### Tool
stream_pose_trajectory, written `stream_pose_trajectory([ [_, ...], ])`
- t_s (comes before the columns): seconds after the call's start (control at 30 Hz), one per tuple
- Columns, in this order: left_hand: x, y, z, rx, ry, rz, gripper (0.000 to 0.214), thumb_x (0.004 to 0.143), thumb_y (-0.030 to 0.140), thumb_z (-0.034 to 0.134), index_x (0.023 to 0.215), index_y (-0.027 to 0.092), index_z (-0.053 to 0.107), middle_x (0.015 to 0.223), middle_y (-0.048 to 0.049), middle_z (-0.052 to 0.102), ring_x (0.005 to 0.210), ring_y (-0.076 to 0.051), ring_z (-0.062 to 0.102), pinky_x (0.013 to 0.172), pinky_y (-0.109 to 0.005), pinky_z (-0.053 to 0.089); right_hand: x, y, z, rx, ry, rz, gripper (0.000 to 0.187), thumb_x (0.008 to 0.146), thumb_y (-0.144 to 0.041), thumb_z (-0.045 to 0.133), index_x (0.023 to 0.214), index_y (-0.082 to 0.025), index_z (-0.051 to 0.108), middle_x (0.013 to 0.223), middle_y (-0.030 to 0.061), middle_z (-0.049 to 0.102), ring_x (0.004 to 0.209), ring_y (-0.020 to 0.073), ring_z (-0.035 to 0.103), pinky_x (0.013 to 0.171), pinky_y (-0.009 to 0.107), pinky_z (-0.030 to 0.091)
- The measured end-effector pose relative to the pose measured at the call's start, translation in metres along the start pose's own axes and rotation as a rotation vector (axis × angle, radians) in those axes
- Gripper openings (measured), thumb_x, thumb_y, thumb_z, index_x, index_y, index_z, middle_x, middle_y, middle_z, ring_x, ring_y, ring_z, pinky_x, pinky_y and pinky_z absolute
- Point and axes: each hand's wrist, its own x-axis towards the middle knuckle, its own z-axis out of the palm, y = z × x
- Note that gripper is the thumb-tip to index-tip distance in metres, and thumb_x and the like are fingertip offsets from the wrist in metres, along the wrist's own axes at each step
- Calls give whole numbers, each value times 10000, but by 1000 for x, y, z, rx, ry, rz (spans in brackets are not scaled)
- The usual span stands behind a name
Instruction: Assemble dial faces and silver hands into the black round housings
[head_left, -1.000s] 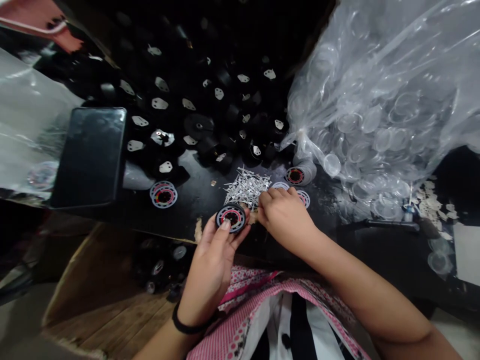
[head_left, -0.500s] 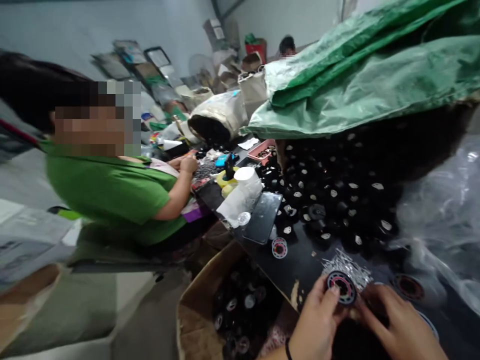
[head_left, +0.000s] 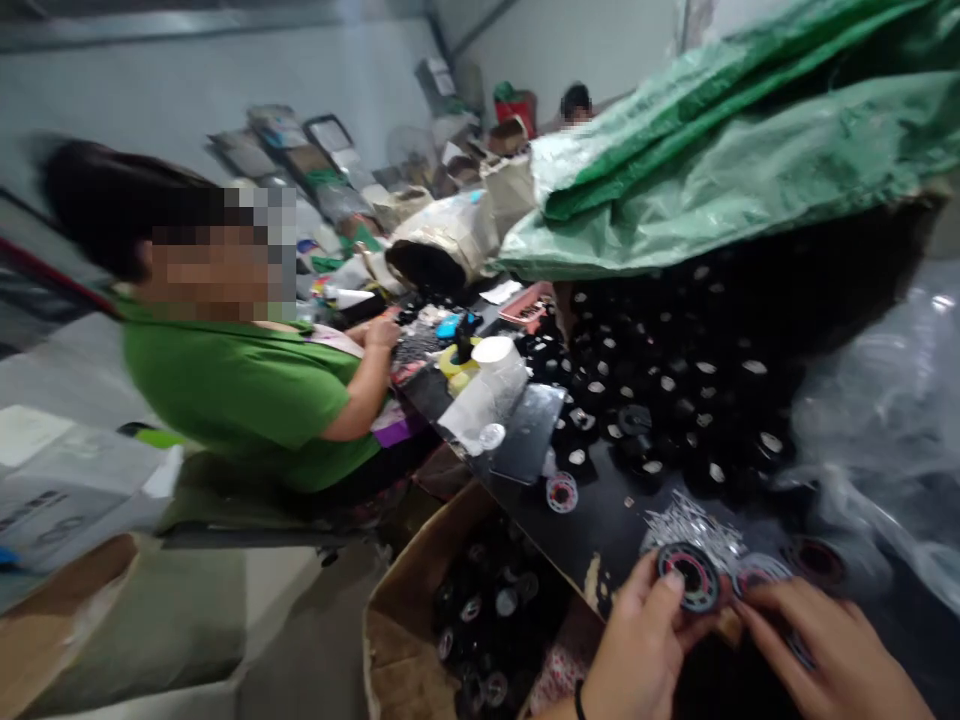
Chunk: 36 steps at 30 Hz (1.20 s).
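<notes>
Near the bottom edge, my left hand (head_left: 643, 632) is closed round a black disc-shaped part (head_left: 697, 580) with a printed ring on its face, the thumb pressing on that face. My right hand (head_left: 825, 640), close beside it, has its thumb and fingers pinched on a thin, clear disc with a printed ring (head_left: 757, 572). Just beyond both hands lies a heap of small silvery metal pins (head_left: 694, 530). Another printed disc (head_left: 562, 492) rests on the dark table (head_left: 592, 530). The undersides of both my hands are hidden.
Many black parts (head_left: 667, 385) spill from under a green sheet (head_left: 720, 210). A phone (head_left: 529, 435) and a tape roll (head_left: 491, 385) lie at the table edge. Below stands an open carton (head_left: 405, 640) of black parts. A person in green (head_left: 247, 400) sits at left; clear plastic (head_left: 885, 400) lies right.
My right hand has shifted slightly right, and a clear printed disc now shows at its fingertips. My left hand keeps the black part. The whole view has swung a little left.
</notes>
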Motion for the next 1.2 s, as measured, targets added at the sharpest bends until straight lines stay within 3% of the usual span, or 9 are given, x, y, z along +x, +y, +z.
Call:
stream_pose_trajectory([
  [0.1,-6,3,5,0,-25,-42,191,867,297,689,1018,187,726,1070,-75,767,1031,-243,716,1009,-431,495,1,-25,-23,119,-53,241,142,932,-277,570,833,-256,669,777,-10,727,713,179,678,694,303,467],
  [0.13,-5,3,6,-6,-20,-66,256,875,308,685,1117,227,701,1096,-50,763,1054,-224,707,1018,-408,490,2,-32,-29,169,-51,302,139,939,-268,571,832,-246,657,774,-9,717,722,172,665,704,297,462],
  [0.2,2,-1,7,212,18,-51,386,894,346,665,1271,274,626,1119,-33,755,1049,-207,702,1000,-387,507,5,-39,-36,285,-38,394,128,955,-259,569,853,-229,641,792,-6,701,748,157,649,740,289,458],
  [0.33,14,-19,7,316,-78,-154,318,857,314,716,1169,271,672,1220,-19,714,1148,-215,651,1033,-350,484,0,-40,-43,213,-96,527,106,965,-232,567,886,-200,630,865,17,692,830,163,619,787,308,414],
  [0.5,10,-29,11,478,-156,-114,291,882,350,682,1167,294,670,1256,-2,696,1153,-208,645,1018,-325,490,-10,-42,-53,190,-91,523,110,967,-230,573,879,-190,624,857,21,668,821,159,593,763,307,384],
  [0.77,9,-30,12,645,-226,-118,378,895,359,661,1265,298,615,1309,-27,675,1282,-235,586,1118,-375,423,-9,-39,-50,108,-161,535,135,979,-210,550,867,-168,614,833,14,640,757,147,556,734,315,344],
  [1.0,8,-23,16,737,-261,-59,355,884,350,660,1219,245,606,1235,-51,717,1176,-232,665,1014,-354,519,-8,-41,-52,121,-153,581,148,983,-232,556,856,-178,611,819,4,641,759,148,558,723,304,340],
  [1.2,6,-23,12,844,-289,108,303,873,295,664,1165,226,622,1142,-28,751,1073,-179,703,946,-280,539,-7,-45,-54,110,-176,616,165,971,-206,569,809,-186,589,785,-5,636,759,150,552,710,291,339],
])
